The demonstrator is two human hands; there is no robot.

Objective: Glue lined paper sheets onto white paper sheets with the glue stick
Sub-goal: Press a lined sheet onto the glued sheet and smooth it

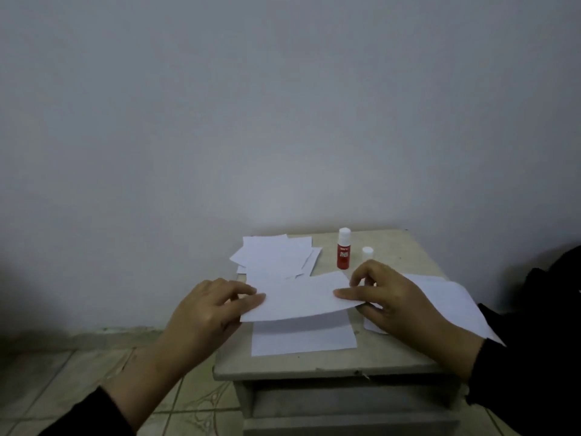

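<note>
Hands pinched one paper sheet (pixel 301 297) by its ends: left hand (pixel 207 313), right hand (pixel 390 297), above a white sheet (pixel 305 338) on the table (pixel 314 365). Behind stood the uncapped glue stick (pixel 343 250), cap (pixel 366 252) beside, loose sheets (pixel 276 256) left.

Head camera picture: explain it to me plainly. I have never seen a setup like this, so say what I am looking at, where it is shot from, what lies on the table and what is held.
There is no machine here. A person wears one wide-angle camera on the head, looking forward and down at their own hands. The left hand and the right hand each pinch one end of a held sheet, lifted just above a flat sheet on the small table. At the back left lies a loose pile of sheets. A red glue stick stands upright and open, with its white cap beside it. More paper lies under the right wrist. The picture is too dim to show which sheets are lined.
</note>
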